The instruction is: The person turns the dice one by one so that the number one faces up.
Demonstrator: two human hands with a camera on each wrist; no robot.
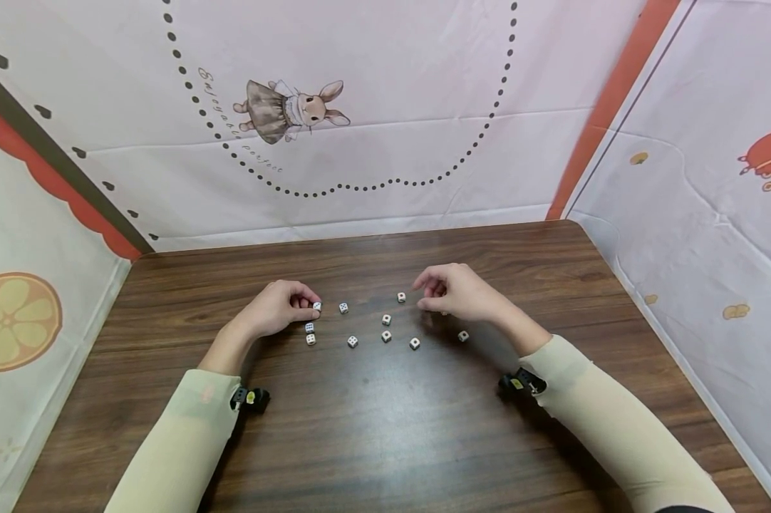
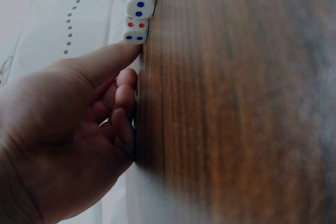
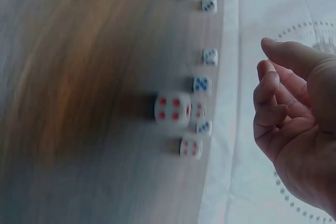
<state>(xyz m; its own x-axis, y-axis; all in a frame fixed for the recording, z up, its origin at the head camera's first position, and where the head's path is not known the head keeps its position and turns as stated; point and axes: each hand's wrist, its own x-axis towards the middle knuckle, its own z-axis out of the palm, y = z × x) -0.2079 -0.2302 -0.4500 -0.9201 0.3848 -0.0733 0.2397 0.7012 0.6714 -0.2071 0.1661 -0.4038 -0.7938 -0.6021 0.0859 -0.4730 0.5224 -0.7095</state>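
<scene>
My left hand (image 1: 276, 308) rests low at the tabletop and pinches a white die (image 1: 317, 306) between thumb and forefinger. In the left wrist view the thumb of the left hand (image 2: 79, 114) reaches toward white dice with red and blue pips, and hides the forefinger. Two more dice, one of them a blue-pipped die (image 1: 309, 328), sit just below that hand. Above the table on the right, my right hand (image 1: 459, 293) has loosely bent fingers with nothing between them. A die (image 1: 401, 297) lies to the left of its fingertips, and another die (image 1: 464, 335) below its palm.
Between the hands, several dice are scattered on the brown wooden table (image 1: 373, 427), among them a die (image 1: 343, 308) and a die (image 1: 386, 336). A printed white cloth (image 1: 385, 157) hangs behind the table and along its sides.
</scene>
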